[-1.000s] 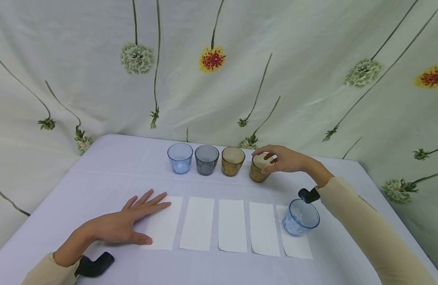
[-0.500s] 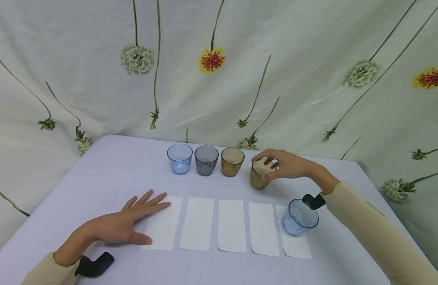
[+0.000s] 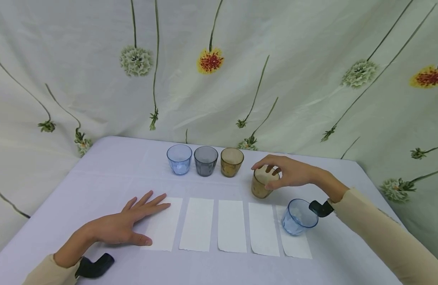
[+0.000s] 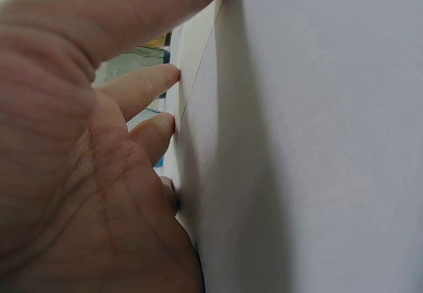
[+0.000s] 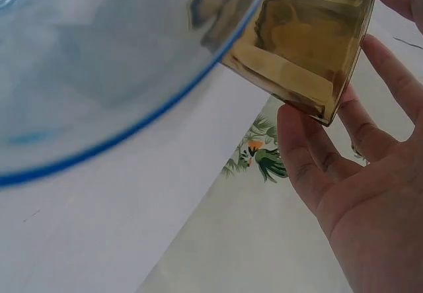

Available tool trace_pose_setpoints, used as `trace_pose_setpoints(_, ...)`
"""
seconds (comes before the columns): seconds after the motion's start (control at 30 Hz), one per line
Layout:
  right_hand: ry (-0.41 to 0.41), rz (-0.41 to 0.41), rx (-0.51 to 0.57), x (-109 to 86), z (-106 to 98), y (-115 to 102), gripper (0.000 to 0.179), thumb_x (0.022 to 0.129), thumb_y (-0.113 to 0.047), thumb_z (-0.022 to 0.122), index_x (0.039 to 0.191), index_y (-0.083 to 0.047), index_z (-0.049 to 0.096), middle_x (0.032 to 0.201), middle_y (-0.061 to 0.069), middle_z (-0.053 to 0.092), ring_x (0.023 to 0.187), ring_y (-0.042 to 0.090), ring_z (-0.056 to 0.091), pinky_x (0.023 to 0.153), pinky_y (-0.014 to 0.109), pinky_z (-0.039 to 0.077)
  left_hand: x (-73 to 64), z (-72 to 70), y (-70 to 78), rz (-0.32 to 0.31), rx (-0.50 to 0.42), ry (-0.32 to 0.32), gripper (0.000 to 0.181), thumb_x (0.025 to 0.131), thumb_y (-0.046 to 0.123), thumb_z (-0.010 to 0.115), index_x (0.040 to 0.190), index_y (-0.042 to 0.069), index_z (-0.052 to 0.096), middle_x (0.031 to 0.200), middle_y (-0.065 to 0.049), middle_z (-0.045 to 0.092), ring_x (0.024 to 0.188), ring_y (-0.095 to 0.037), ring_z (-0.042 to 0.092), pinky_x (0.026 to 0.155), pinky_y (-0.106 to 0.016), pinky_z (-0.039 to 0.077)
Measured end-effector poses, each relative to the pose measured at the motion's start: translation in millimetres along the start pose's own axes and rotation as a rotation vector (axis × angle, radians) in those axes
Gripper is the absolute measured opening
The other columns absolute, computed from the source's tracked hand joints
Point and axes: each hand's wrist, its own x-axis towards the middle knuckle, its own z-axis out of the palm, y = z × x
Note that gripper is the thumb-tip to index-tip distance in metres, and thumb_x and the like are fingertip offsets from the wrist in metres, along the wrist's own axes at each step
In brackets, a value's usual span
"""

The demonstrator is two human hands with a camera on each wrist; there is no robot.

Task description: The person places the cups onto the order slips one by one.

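Note:
My right hand [image 3: 288, 171] grips an amber glass [image 3: 260, 186] round its rim, thumb on the near side and fingers on the far side. The glass is upright, just beyond the fourth paper strip [image 3: 264, 229]; in the right wrist view the amber glass [image 5: 301, 41] shows between thumb and fingers. A blue glass [image 3: 293, 223] stands on the rightmost paper strip [image 3: 298, 246], below my right wrist, and its rim [image 5: 165, 104] fills the upper left of the right wrist view. My left hand [image 3: 122, 223] rests with spread fingers on the table and over the leftmost paper strip [image 3: 163, 227].
At the back of the white-covered table [image 3: 108, 170] stand a blue glass [image 3: 179, 160], a grey glass [image 3: 206, 162] and another amber glass [image 3: 231, 163] in a row. Two more paper strips lie mid-row, one [image 3: 196, 225] beside the other [image 3: 232, 227]. A flowered cloth [image 3: 297, 79] hangs behind.
My right hand has brought the amber glass nearer, from the end of the back row toward the paper strips. The left hand and the other glasses have stayed put.

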Motion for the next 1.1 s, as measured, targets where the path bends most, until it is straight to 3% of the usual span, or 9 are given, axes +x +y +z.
trace_pose_setpoints(0.43, -0.012, -0.055, 0.002, -10.7, 3.1, -7.0, 0.056, 0.089, -0.026, 0.076, 0.14, -0.028, 0.055, 0.14, 0.007, 0.052, 0.121, 0.031, 0.054, 0.103, 0.056, 0.047, 0.2, -0.5, -0.5, -0.013, 0.002, -0.002, 0.084, 0.085, 0.038, 0.076, 0.157, 0.023, 0.034, 0.169, -0.014, 0.008, 0.15, -0.049, -0.018, 0.109, -0.072, -0.02)
trace_pose_setpoints(1.1, -0.059, -0.107, -0.002, -24.3, 20.7, -20.6, 0.055, 0.087, -0.025, 0.077, 0.136, -0.035, 0.055, 0.135, -0.01, 0.053, 0.119, 0.02, 0.056, 0.1, 0.045, 0.05, -0.5, 0.0, -1.0, -0.015, 0.006, -0.006, 0.085, 0.086, 0.038, 0.076, 0.157, 0.023, 0.034, 0.169, -0.014, 0.008, 0.15, -0.049, -0.018, 0.108, -0.072, -0.02)
